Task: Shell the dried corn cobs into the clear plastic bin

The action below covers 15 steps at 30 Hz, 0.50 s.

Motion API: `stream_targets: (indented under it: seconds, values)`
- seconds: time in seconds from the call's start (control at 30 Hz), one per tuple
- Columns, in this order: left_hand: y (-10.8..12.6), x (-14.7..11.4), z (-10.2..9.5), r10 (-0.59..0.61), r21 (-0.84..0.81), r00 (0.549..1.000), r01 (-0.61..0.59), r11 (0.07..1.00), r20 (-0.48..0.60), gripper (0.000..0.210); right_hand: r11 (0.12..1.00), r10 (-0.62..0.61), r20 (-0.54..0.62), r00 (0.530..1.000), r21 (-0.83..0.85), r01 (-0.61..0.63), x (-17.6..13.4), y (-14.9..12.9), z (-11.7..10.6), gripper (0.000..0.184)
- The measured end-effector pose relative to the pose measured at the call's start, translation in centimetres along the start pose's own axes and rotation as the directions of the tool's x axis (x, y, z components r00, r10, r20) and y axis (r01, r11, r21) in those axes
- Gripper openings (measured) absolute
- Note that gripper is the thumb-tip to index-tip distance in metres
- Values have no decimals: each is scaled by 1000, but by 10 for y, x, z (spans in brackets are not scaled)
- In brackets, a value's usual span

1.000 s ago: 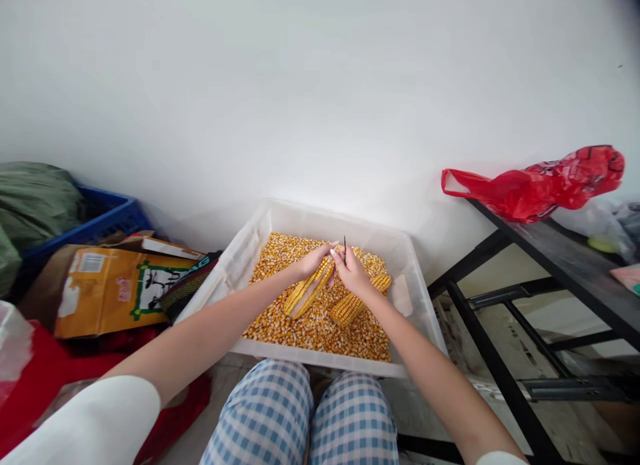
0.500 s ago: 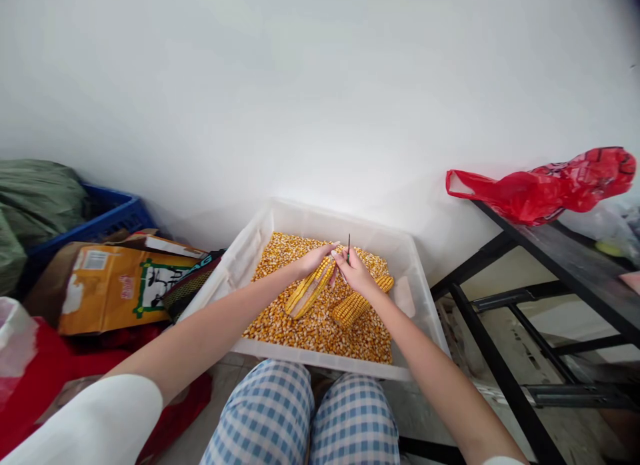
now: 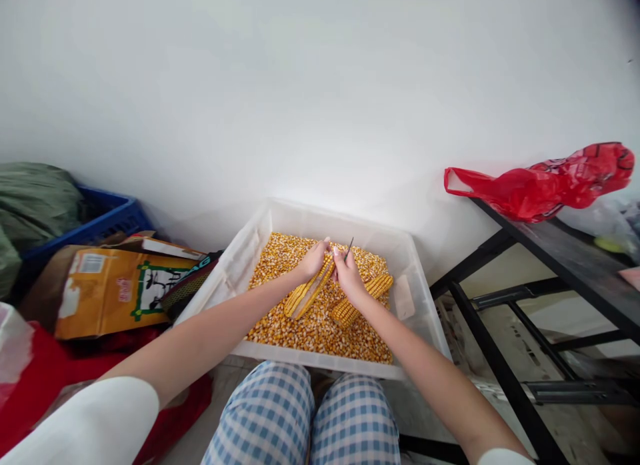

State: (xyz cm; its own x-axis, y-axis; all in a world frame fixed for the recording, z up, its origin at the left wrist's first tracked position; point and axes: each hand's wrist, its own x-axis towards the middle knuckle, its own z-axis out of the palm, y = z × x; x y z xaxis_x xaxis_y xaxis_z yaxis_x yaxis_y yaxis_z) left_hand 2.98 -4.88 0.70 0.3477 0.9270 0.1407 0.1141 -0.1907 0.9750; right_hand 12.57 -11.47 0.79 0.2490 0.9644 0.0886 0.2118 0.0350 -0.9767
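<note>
Since half a second ago, the thin dark tool (image 3: 349,249) in the right hand (image 3: 349,276) has tipped from nearly upright to leaning toward the right, and both hands have shifted only slightly. Curled fingers of the left hand (image 3: 314,260) are closed around the far end of a partly stripped ear of corn (image 3: 306,297), whose near end slopes down over the loose kernels. Pale bare strips run lengthwise between its remaining yellow rows. Bent fingers of the right hand are closed on the tool, its tip sticking up above them; its handle is hidden. The right hand meets the left at the ear's far end, but exact fingertip contact is too small to tell.

Just beside, partly behind the right wrist, a second ear of corn (image 3: 344,313) rests on the corn kernels (image 3: 290,333). These spread across the translucent plastic bin (image 3: 320,356), set in front of the person's checked trousers (image 3: 265,412). An orange cardboard box (image 3: 105,292) lies left of the bin.
</note>
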Motion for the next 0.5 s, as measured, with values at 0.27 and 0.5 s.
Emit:
stream_targets:
  seconds: [0.27,0.5]
  values:
    - [5,-14,8,47,160,985,-20,987,-168,41,939,-189,-185,964,-320,123,-2,-7,3,17]
    - [6,-14,6,23,211,967,32,977,-252,44,936,-70,-33,997,-348,54,1,11,5,13]
